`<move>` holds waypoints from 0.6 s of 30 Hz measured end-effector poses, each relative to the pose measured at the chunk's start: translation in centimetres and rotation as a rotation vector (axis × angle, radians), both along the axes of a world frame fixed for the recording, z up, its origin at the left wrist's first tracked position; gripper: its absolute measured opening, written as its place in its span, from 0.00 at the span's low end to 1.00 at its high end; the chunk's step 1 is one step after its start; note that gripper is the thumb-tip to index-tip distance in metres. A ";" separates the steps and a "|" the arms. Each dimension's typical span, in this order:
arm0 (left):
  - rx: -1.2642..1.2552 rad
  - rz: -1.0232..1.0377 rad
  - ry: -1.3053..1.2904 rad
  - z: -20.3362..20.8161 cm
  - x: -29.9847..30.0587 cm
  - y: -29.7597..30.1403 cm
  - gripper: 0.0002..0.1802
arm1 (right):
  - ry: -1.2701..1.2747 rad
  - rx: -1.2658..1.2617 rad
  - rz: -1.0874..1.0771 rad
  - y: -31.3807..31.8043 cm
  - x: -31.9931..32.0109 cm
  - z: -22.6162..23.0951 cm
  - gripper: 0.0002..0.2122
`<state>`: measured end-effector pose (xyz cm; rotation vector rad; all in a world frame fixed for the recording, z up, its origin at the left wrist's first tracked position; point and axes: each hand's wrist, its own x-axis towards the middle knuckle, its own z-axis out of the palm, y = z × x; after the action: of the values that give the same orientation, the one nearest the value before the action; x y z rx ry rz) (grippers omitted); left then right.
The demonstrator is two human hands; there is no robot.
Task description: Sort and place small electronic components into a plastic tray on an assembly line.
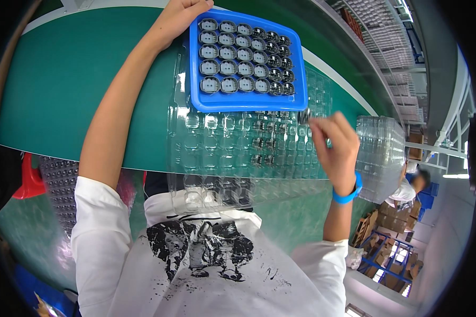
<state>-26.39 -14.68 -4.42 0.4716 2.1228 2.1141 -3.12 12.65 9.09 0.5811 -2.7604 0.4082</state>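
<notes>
At the far left corner of a shallow blue tray [195, 98], my left hand [181, 15] is closed on the rim; some of its fingers are out of sight. Rows of small rounded parts fill the tray: pale grey-faced parts [228, 67] toward the left and shiny dark parts [275, 74] at the right. Beneath its near edge lies a clear plastic blister tray [227, 140], with several small dark pieces [257, 142] in its pockets. My right hand [337, 145] pinches a small dark part [303, 115] by the blue tray's near right corner.
A tall stack of clear blister trays [378, 153] stands to the right. The green table [53, 95] ends close to my body. Beyond are a red stool [29, 179], cardboard boxes [391, 214] and another person [407, 190] at the far right.
</notes>
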 end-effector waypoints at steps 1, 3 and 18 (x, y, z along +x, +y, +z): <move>0.007 0.001 -0.011 0.1 0.0 0.0 0.15 | 0.042 0.024 0.058 -0.6 -1.4 0.6 0.07; 0.005 0.006 -0.020 -0.1 0.0 -0.1 0.15 | 0.095 0.044 0.142 -1.3 -4.7 0.7 0.05; -0.004 0.012 0.034 -0.1 0.1 0.0 0.16 | 0.213 0.195 0.308 -3.5 -14.2 -3.0 0.04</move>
<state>-26.26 -14.65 -4.49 0.4997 2.1533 2.1222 -17.27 9.10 6.12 1.0414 -2.5257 0.1308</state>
